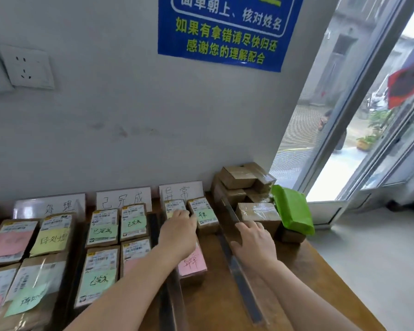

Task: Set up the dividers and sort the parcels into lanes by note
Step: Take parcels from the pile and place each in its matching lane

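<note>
daylight from window | soft blur | edges bowed

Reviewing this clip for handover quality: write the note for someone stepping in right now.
Left hand: open, resting on a parcel at the back of the right lane, below the sign.
Right hand: on the rightmost divider; grip unclear.
Done: three signs stand against the wall; left and middle lanes hold noted parcels; pink-note parcel lies in the right lane.
Left: the unsorted boxes and the green parcel stacked right of that divider.
</note>
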{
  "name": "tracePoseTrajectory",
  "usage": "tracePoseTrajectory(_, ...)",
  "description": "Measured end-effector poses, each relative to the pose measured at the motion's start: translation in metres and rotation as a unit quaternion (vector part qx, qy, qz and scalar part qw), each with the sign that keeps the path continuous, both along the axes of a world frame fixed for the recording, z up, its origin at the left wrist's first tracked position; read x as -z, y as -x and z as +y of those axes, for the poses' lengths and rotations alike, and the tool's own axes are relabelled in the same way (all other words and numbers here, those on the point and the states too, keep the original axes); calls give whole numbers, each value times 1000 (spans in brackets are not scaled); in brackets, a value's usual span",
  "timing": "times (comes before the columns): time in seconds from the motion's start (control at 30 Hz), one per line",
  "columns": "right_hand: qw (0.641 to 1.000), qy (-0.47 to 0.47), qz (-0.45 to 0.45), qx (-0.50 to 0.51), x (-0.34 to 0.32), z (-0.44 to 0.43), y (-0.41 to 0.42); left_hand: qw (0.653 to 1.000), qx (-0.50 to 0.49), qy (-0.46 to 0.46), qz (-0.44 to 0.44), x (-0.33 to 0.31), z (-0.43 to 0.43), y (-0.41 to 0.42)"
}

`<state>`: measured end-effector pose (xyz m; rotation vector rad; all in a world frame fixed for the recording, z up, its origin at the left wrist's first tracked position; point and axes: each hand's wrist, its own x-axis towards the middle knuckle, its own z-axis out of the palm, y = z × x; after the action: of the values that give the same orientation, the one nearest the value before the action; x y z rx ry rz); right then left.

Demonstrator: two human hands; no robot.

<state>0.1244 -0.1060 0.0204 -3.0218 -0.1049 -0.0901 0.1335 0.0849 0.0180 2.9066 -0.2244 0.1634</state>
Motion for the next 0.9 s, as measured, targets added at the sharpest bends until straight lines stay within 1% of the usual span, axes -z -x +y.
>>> tracePoseTrajectory(0.13,1000,12,13,25,3,-60,-18,1000,21,-8,-5,-1,-58,-20)
tracePoseTrajectory(0.23,999,19,24,30,7,-105,-36,999,36,-14,8,2,-103,-40)
tracePoseTrajectory(0.5,997,31,64,19,23,-204,-86,998,6,-27,62,19,-206,-78)
tracePoseTrajectory(0.73,994,17,101,35,40,-242,-123,992,-10,-46,115,31,-249,-108)
tracePoseTrajectory(0.9,987,-35,133,87,56,-251,-149,987,-10,-77,143,46,-258,-138)
